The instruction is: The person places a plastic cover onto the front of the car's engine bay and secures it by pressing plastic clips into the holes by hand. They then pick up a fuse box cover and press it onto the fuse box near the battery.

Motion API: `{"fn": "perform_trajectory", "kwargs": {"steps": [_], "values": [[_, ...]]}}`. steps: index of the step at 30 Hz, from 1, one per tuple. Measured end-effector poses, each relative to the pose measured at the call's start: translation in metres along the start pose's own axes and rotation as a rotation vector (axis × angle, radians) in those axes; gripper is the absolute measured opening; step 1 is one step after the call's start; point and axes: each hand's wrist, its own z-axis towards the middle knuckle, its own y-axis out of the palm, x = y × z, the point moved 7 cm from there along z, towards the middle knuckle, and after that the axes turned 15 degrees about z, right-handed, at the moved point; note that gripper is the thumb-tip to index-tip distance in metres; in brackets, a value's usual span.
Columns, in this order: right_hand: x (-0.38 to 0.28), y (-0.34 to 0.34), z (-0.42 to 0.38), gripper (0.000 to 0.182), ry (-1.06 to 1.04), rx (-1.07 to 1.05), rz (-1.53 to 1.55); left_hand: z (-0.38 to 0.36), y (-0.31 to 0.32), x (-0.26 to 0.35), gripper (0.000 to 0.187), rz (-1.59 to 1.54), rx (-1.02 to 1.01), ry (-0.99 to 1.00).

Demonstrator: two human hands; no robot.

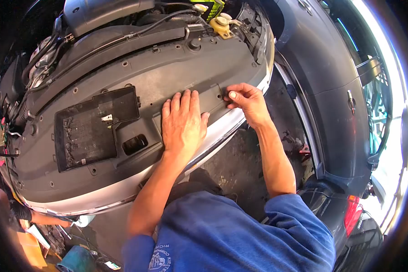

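Observation:
A broad black plastic cover (177, 68) lies across the front of an open car engine bay. My left hand (183, 122) rests flat on it, fingers stretched out and close together. To its right, my right hand (247, 103) is closed in a pinch at the cover's front edge, beside a small hole (219, 96). Whatever those fingers hold, if anything, is hidden. Left of my hands, a shallow black tray (59, 136) sits on the cover with a small white piece (107, 118) inside it.
A yellowish reservoir (221, 26) stands at the cover's far right corner. A dark car (324, 86) is parked close on my right. At lower left are another person's arm (50, 220) with a pale glove (84, 221), and a teal bucket (77, 259).

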Motion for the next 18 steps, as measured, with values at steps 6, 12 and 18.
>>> {"fn": "perform_trajectory", "kwargs": {"steps": [6,12,18], "values": [[0.0,0.008,0.002,0.02,-0.135,0.0,-0.202,-0.004,0.002,0.003,0.058,0.085,0.03,-0.023],[-0.003,0.012,-0.003,0.016,-0.258,0.04,-0.396,-0.006,0.007,0.004,0.053,0.123,0.053,0.004],[-0.024,0.028,-0.017,0.016,-0.367,0.004,-0.762,-0.012,0.006,0.007,0.052,0.134,0.094,-0.051]]}}
